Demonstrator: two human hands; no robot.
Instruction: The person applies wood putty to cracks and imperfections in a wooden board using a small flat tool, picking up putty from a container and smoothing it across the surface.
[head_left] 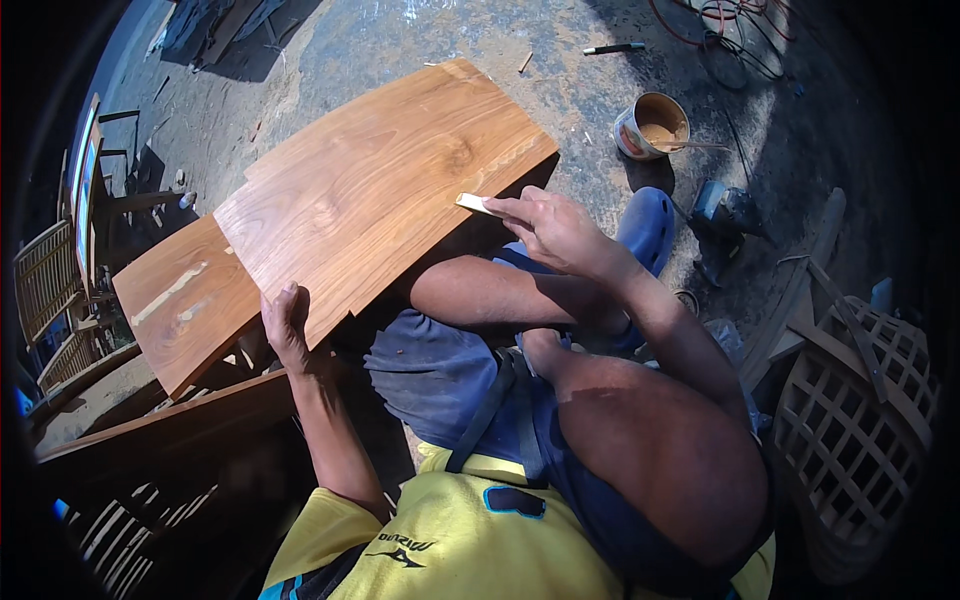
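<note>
A broad brown wooden panel (370, 170) lies tilted in front of me, with a pale filler streak near its right edge. My left hand (287, 318) grips its near left corner, thumb on the edge and the other fingers hidden beneath. My right hand (548, 228) is closed on a small, flat, pale-yellow piece (474, 204), whose exact kind I cannot make out. That piece is over the panel's right edge, seemingly touching it. Below and left of the panel sits a second wooden panel (180, 300) with pale filler patches.
A tub of brown paste (652, 126) with a stick in it stands on the floor at far right. Near it are a dark marker-like stick (614, 48), cables (735, 45) and a blue power tool (722, 215). Slatted wooden pieces (850, 400) lie at right.
</note>
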